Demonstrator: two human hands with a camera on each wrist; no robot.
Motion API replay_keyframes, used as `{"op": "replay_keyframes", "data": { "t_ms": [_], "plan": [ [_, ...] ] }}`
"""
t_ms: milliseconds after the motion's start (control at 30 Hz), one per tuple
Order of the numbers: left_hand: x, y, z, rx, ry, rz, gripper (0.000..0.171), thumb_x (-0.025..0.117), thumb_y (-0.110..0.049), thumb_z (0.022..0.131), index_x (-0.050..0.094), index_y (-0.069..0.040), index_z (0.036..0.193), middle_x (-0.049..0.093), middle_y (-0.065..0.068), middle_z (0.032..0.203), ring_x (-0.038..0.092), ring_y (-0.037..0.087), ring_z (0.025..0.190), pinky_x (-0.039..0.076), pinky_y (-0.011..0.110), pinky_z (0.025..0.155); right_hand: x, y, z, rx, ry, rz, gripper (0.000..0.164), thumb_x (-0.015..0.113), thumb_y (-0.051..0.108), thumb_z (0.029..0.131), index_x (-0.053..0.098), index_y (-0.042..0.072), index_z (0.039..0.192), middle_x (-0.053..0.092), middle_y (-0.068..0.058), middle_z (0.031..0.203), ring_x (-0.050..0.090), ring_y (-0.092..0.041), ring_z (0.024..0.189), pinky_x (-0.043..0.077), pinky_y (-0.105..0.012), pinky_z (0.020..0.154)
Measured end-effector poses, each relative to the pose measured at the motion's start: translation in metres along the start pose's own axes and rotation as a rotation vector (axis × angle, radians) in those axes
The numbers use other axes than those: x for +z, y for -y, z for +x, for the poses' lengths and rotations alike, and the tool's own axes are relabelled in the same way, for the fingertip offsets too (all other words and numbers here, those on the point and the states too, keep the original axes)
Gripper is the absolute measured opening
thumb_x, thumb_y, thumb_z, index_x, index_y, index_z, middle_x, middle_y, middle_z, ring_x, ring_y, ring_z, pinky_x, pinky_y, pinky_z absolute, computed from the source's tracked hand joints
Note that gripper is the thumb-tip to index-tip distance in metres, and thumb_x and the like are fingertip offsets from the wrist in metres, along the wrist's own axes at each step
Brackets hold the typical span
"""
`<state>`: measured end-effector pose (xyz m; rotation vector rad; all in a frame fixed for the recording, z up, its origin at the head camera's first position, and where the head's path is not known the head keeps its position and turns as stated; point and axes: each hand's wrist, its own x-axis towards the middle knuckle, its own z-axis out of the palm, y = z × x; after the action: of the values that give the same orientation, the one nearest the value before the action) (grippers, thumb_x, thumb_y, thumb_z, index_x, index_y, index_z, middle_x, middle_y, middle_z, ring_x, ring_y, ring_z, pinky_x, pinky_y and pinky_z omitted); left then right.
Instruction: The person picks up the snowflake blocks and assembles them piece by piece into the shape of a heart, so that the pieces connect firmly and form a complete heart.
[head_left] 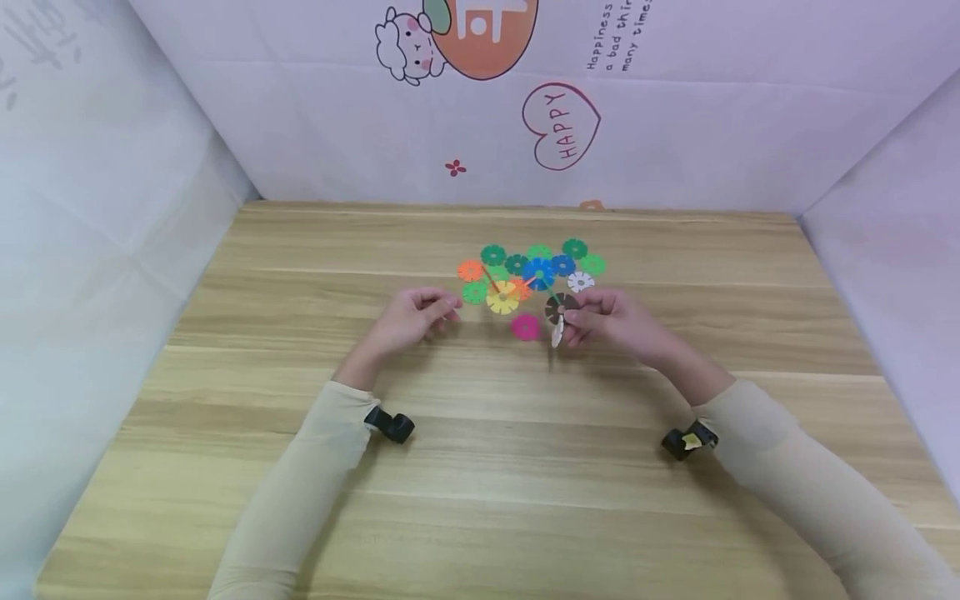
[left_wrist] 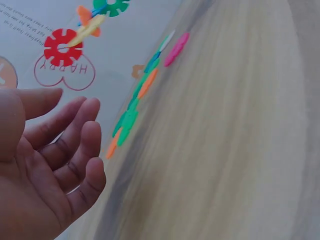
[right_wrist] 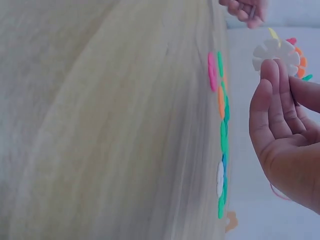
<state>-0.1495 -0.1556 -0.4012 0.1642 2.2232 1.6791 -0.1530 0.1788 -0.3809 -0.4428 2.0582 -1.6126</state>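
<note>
Honestly, looks like mid-build, at the step of slotting discs together, with a part-made disc chain [head_left: 541, 263] held up above the worktop [head_left: 480, 467]. Pinched at one end by the right hand [head_left: 611, 321], fingertips right on the white disc [right_wrist: 275, 49], so pretty narrow there. Off past the chain's other end, without touching it: the left hand [head_left: 416, 318], loosely curved, with a gap between thumb and fingers and nothing visible inside it from its own wrist view. Probably calling for another piece next, maybe the pink disc [head_left: 521, 327] lying just in front of the other loose discs [head_left: 513, 268], then for lining up notch to notch and pushing gently, without twisting the rest apart. As for looks: thin, flower-like rounds with notched rims and centre holes, joined at angles, some face-on, others edge-on in the head view. Colours all over the place too, with a dark disc [head_left: 553, 310] next to the white, plus green, blue, orange, yellow and red. Likely a bit wobbly, at a guess.
</note>
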Motion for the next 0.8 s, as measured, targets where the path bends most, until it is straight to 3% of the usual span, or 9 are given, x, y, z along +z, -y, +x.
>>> {"op": "replay_keyframes", "data": {
  "t_ms": [133,300,500,667,800],
  "plan": [
    [0.015,0.000,0.005,0.020,0.050,0.102,0.024,0.066,-0.020,0.100,0.071,-0.002,0.116,0.070,0.014,0.101,0.062,0.025,0.083,0.053,0.031,0.067,-0.008,0.001,-0.002,-0.001,-0.062,0.023,0.018,0.057,0.008,0.103,0.059,-0.010,0.105,0.071,-0.018,0.088,0.071,-0.035,0.085,0.058,-0.045,0.083],
    [0.036,-0.006,0.013,0.075,0.079,0.236,0.023,0.070,-0.017,0.097,0.072,-0.004,0.115,0.070,0.005,0.099,0.064,0.022,0.085,0.055,0.033,0.070,-0.012,0.005,-0.004,-0.029,-0.118,0.051,0.019,0.057,0.007,0.103,0.058,-0.012,0.107,0.072,-0.012,0.087,0.071,-0.023,0.082,0.058,-0.039,0.081],
    [0.059,-0.014,0.027,0.125,0.081,0.427,0.033,0.078,-0.024,0.089,0.071,-0.007,0.117,0.067,0.001,0.096,0.061,0.017,0.086,0.052,0.030,0.073,-0.012,0.008,-0.003,-0.041,-0.172,0.062,0.020,0.059,0.009,0.103,0.059,-0.011,0.107,0.073,-0.010,0.089,0.072,-0.019,0.084,0.058,-0.035,0.081],
    [0.071,-0.020,0.036,0.086,0.061,0.564,0.043,0.082,-0.033,0.085,0.069,-0.011,0.119,0.063,-0.001,0.094,0.057,0.017,0.085,0.049,0.032,0.075,-0.011,0.009,-0.001,-0.052,-0.199,0.082,0.021,0.060,0.011,0.102,0.059,-0.010,0.104,0.074,-0.010,0.088,0.072,-0.021,0.084,0.058,-0.033,0.079],
    [0.078,-0.025,0.039,0.073,0.085,0.635,0.047,0.084,-0.036,0.083,0.070,-0.012,0.121,0.062,-0.001,0.092,0.056,0.016,0.086,0.048,0.031,0.075,-0.012,0.008,0.000,-0.054,-0.211,0.118,0.022,0.060,0.009,0.102,0.057,-0.012,0.103,0.074,-0.010,0.086,0.072,-0.019,0.082,0.058,-0.032,0.078]
  ]
}}
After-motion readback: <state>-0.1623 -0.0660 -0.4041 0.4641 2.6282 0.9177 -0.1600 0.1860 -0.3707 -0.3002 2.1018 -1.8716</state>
